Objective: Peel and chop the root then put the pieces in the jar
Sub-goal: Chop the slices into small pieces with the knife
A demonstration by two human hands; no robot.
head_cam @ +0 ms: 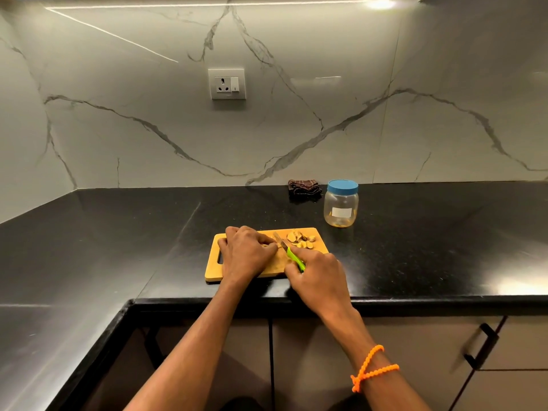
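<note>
On the black countertop (118, 232) lies a wooden cutting board (213, 262), long side left to right. The left hand (244, 253) presses curled fingers on the root (271, 246), mostly hidden. The right hand (317, 274) grips a green-handled knife (292, 255), blade pointing away and left. Cut pieces (301, 238) lie at the far right. The jar (341, 204), blue lid on, carries a white label; no writing is readable.

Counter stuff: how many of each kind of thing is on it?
Cutting board: 1
Knife: 1
Jar: 1
Folded cloth: 1
Pile of root pieces: 1
Total: 5
</note>
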